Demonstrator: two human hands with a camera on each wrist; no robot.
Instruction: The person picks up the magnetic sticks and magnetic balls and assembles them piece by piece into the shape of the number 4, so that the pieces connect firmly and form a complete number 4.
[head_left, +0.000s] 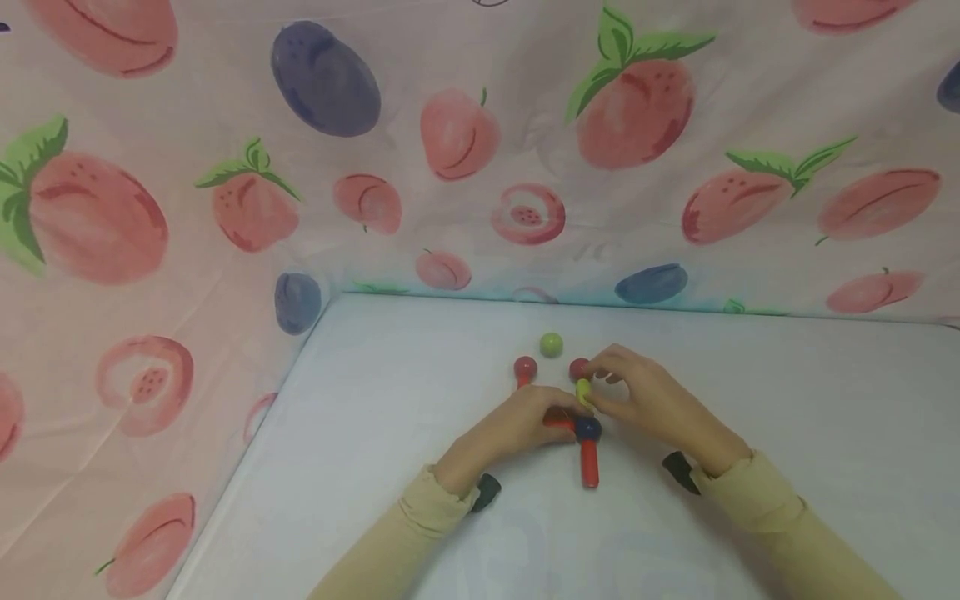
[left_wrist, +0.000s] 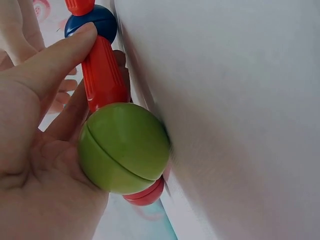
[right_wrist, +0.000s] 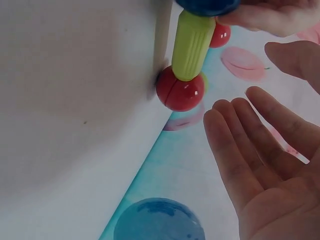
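A toy build of balls and ridged rods lies on the white table. My left hand (head_left: pixel 525 421) pinches a red rod (left_wrist: pixel 105 75), its thumb tip at the blue ball (left_wrist: pixel 102 22). A large green ball (left_wrist: pixel 125 147) sits on that rod's other end by the palm; the hand hides it from the head view. From the blue ball a second red rod (head_left: pixel 590 467) points toward me, and a yellow-green rod (right_wrist: pixel 192 45) leads away to a red ball (right_wrist: pixel 180 90). My right hand (head_left: pixel 637 392), fingers extended, is beside the yellow-green rod and holds nothing.
Beyond the left hand another red ball (head_left: pixel 525 367) tops a partly covered red rod. Farther back is a second green ball (head_left: pixel 551 344). A fruit-print cloth (head_left: pixel 465 225) hangs behind and left of the white table (head_left: pixel 375 358). Dark devices (head_left: pixel 681 472) show at both wrists.
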